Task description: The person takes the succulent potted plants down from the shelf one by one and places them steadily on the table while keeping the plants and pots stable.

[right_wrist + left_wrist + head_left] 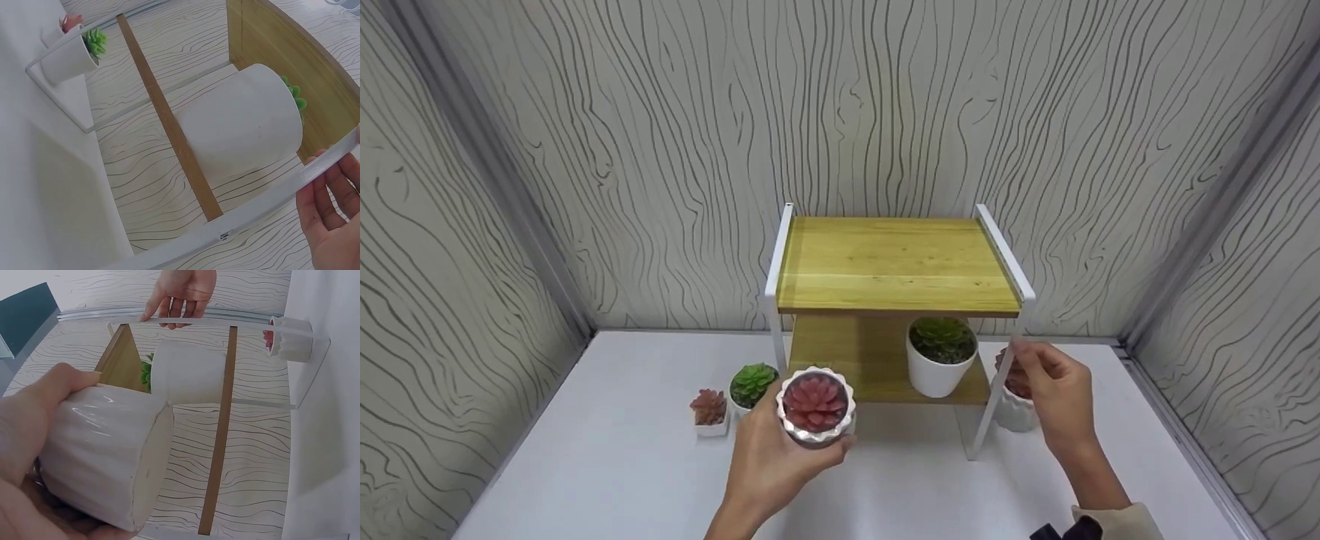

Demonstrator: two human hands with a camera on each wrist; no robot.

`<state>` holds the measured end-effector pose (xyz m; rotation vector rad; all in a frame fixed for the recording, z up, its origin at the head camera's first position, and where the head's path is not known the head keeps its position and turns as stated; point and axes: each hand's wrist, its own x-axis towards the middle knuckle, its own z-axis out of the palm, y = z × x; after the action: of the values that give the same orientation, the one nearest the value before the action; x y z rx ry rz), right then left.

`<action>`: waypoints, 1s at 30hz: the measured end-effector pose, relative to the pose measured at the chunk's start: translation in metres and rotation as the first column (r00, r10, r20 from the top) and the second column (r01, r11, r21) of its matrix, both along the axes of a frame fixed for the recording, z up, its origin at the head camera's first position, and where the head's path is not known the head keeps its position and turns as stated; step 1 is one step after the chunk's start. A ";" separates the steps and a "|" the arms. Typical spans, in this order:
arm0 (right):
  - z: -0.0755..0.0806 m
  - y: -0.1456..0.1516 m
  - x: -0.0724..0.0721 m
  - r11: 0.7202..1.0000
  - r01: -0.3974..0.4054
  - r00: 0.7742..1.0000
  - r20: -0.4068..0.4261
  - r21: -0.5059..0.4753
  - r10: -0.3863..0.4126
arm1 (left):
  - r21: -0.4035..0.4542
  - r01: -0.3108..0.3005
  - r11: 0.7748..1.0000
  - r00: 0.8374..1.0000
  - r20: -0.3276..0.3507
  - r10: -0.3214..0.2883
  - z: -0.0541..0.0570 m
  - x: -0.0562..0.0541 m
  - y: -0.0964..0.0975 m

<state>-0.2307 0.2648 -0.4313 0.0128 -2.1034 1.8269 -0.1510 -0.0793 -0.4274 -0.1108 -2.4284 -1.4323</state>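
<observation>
My left hand (769, 457) grips a white fluted pot with a red succulent (814, 405), raised in front of the two-tier wooden shelf (896, 262). In the left wrist view, the fluted pot (107, 450) tilts, its underside showing. At the shelf's right side, my right hand (1057, 390) pinches the white metal frame (320, 166) between thumb and fingers; the thumb is mostly cut off in the right wrist view. On the lower board, toward the right, stands a larger smooth white pot with a green succulent (936, 367).
Left of the shelf, a small square pot with a reddish succulent (710, 412) stands on the white table (607, 450) beside a green succulent (753, 384) in a white pot. Another fluted pot (1016, 414) with a red plant sits right of the shelf, partly hidden by my right hand.
</observation>
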 end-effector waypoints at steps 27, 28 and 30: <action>-0.002 0.000 0.000 0.998 -0.036 0.999 -0.020 -0.046 0.035 | -0.034 0.388 0.921 0.921 -0.008 -0.389 -0.034 -0.010 -0.061; -0.002 0.000 0.000 0.998 -0.036 0.999 -0.021 -0.049 0.035 | -0.028 0.392 0.920 0.920 -0.006 -0.392 -0.035 -0.011 -0.063; -0.002 0.000 0.000 0.997 -0.044 0.999 -0.026 -0.061 0.043 | -0.019 0.391 0.920 0.920 0.001 -0.391 -0.037 -0.013 -0.067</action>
<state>-0.2310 0.2648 -0.4333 0.0657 -2.0450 1.9055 -0.1639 -0.1461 -0.4649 -0.6357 -2.5148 -1.5607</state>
